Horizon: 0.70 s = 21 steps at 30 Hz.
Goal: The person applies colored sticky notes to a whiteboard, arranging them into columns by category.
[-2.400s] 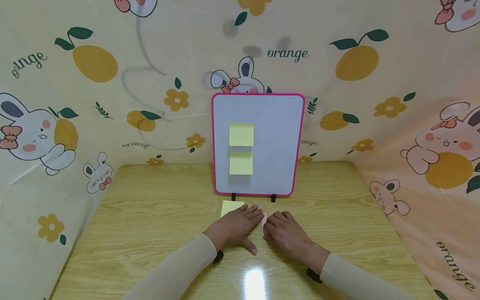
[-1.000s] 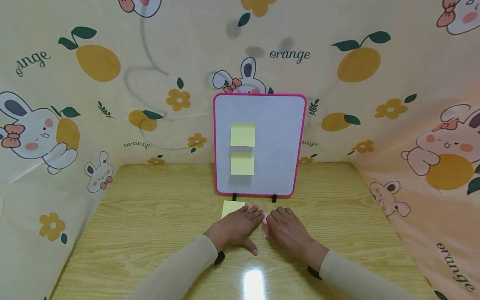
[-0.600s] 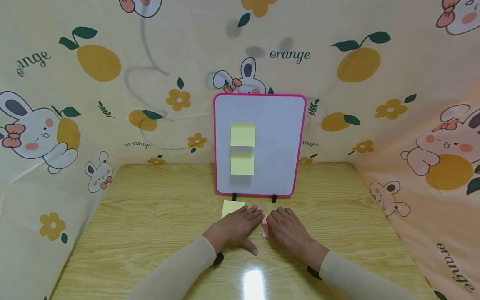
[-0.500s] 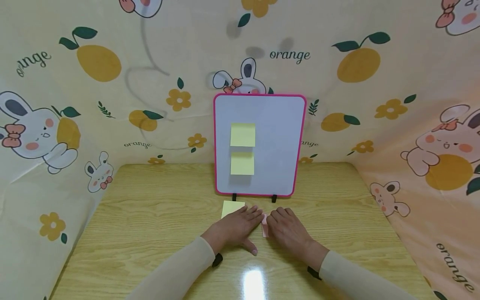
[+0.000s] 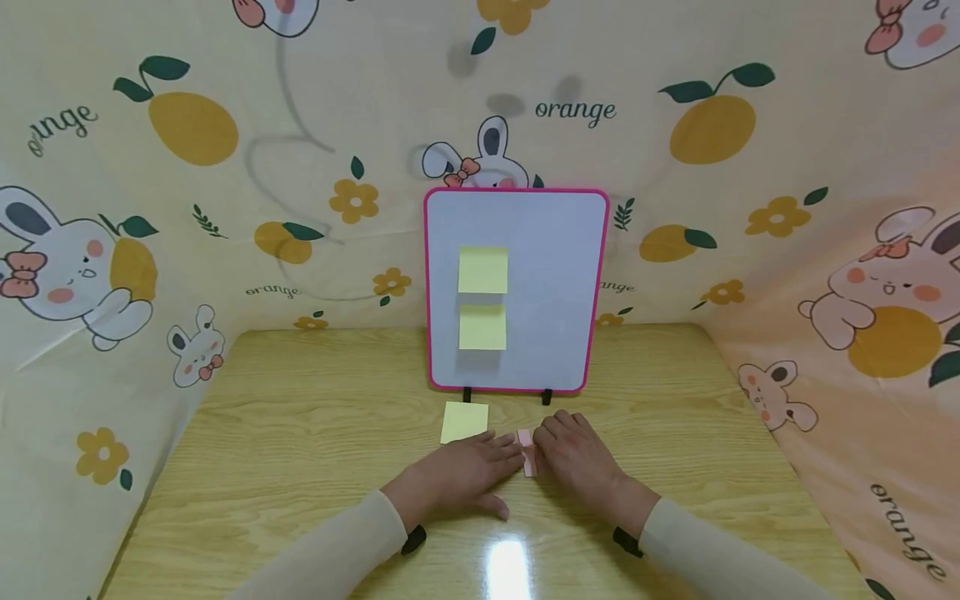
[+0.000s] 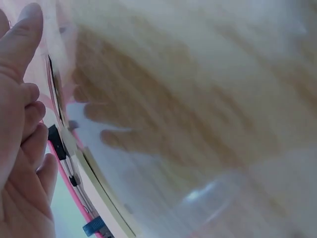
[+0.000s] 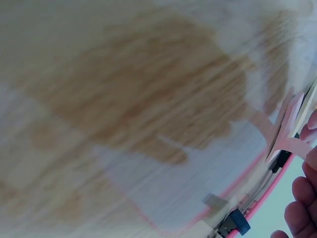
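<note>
In the head view, a narrow pink sticky note pad (image 5: 524,438) lies on the wooden table between both hands. My left hand (image 5: 461,475) rests flat with its fingers extended, fingertips at the pad's left edge. On the other side, my right hand (image 5: 581,458) has curled fingers and pinches a pink sticky note (image 7: 293,145). That note bends up from the pad in the right wrist view, one end still on it. A yellow sticky note pad (image 5: 464,421) lies just beyond the left hand, its near edge at the fingers. The right fingertips are partly hidden in the head view.
A pink-framed whiteboard (image 5: 551,283) stands upright behind the hands on black feet (image 5: 547,397). Two yellow sticky notes, an upper one (image 5: 483,269) and a lower one (image 5: 482,327), are stuck on its left half. A printed cloth (image 5: 360,100) hangs behind and beside the table (image 5: 300,417).
My left hand has slid down and left, showing more of the yellow pad and the pink one. My right hand keeps its place, with the pink note now lifted and bent.
</note>
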Each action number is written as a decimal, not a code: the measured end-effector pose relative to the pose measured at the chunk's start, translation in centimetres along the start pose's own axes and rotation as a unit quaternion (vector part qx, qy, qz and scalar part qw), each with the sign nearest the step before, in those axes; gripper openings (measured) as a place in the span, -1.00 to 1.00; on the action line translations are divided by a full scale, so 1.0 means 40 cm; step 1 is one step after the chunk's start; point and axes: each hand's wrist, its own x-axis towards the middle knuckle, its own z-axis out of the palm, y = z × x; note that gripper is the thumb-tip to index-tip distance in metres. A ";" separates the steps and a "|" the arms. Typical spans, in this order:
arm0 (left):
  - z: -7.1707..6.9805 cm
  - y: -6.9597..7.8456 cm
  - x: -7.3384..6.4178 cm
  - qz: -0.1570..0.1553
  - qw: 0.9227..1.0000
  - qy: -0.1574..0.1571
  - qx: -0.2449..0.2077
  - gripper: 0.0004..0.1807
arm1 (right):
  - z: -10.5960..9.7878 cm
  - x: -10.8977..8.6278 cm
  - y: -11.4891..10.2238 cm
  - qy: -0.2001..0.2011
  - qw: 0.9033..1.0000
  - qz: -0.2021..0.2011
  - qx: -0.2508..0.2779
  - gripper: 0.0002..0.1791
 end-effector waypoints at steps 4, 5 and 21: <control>0.003 0.012 0.004 0.011 1.000 0.001 0.012 -0.11 | 0.003 -0.001 0.002 0.007 1.000 0.001 -0.001 -0.78; 0.004 0.013 0.005 0.013 1.000 0.001 0.014 -0.12 | 0.004 -0.002 0.003 0.006 1.000 0.002 -0.001 -0.78; 0.015 0.029 0.023 0.028 0.999 -0.006 0.018 -0.10 | 0.007 -0.005 0.005 0.000 1.000 0.019 0.000 -0.79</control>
